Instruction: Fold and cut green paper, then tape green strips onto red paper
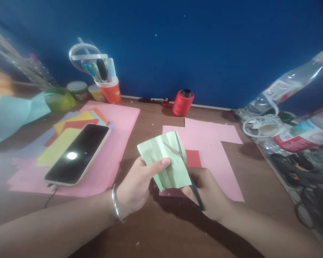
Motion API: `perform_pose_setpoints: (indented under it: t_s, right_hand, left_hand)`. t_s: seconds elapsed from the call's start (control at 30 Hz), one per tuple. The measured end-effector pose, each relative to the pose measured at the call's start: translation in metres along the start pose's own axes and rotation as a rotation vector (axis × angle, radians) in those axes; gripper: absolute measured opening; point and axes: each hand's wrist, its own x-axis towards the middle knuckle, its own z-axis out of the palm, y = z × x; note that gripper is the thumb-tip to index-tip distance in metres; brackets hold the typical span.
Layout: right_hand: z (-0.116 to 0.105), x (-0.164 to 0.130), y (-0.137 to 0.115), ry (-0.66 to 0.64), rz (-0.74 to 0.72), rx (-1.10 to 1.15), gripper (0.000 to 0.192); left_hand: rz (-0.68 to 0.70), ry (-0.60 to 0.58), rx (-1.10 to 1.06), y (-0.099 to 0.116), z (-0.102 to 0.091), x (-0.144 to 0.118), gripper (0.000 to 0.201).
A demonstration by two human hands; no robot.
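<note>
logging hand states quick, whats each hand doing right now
Left hand: closed on the folded green paper, thumb on its front.
Right hand: closed on the scissors, whose blades lie along the paper's right edge.

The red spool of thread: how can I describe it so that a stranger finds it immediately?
Look along the blue wall at the back of the wooden table. Near the middle, just behind the pink paper, stands the red spool of thread, upright, with a dark hole on top. The orange paper cup to its left holds pens; the spool holds nothing.
</note>
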Motion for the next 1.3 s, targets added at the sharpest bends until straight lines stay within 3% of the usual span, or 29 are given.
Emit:
perform_pose_setpoints:
  t_s: [0.67,1.03,1.3]
  right_hand:
    - [-0.004,0.0004,0.0032,0.072,0.021,-0.14,0.021]
    - [-0.004,0.0016,0.0016,-0.006,0.03,-0.099,0.019]
    - [-0.0029,0.001,0.0043,0.011,0.032,-0.078,0.022]
  left_hand:
    - [0.007,-0.026,-0.035,0.0007,0.0001,0.0003,0.022]
    - [0.009,-0.036,-0.033,0.0013,0.0009,-0.0008,0.024]
    - [0.013,-0.028,-0.031,0.0008,0.0009,-0.0003,0.024]
